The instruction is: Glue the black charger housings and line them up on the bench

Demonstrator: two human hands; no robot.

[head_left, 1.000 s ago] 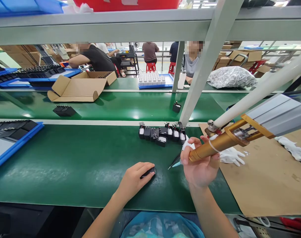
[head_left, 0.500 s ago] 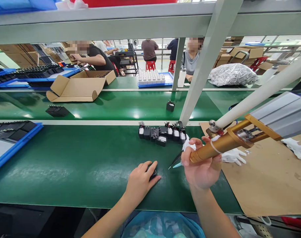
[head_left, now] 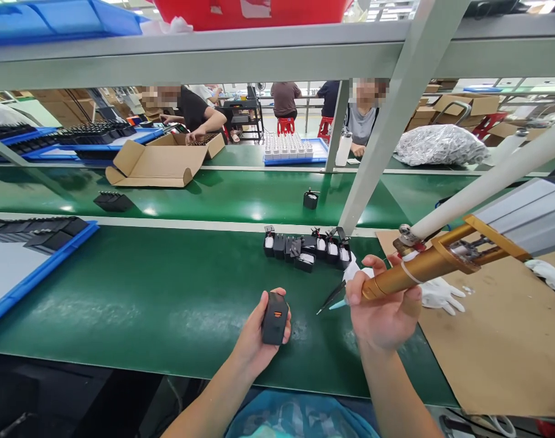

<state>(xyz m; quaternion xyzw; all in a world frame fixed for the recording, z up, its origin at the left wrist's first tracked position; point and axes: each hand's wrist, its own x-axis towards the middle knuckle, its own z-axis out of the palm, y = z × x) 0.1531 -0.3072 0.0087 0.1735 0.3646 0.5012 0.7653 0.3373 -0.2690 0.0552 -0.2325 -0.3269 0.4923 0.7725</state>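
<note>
My left hand (head_left: 254,347) is closed around a small black plastic case (head_left: 274,319), held over the green work surface (head_left: 136,292). A small orange mark shows on the face turned up. My right hand (head_left: 382,310) is wrapped around the front end of a gold cylindrical tool (head_left: 414,272), joined to a grey body (head_left: 515,219). A teal tip (head_left: 338,304) and a thin black pointed piece (head_left: 331,295) stick out by its fingers, pointing down left. Whether they belong to the tool cannot be told. Beyond my hands stands a row of black cases (head_left: 305,248) with white parts inside.
A slanted metal post (head_left: 391,121) rises behind the row. At left lies a blue-edged tray (head_left: 44,274) of black cases. Brown cardboard (head_left: 496,340) and white gloves (head_left: 442,295) lie at right. Across the green belt, people sit near an open carton (head_left: 159,161).
My left hand has turned over and lifted the black case from the work surface, showing its face. My right hand keeps its grip on the tool. The view has shifted slightly.
</note>
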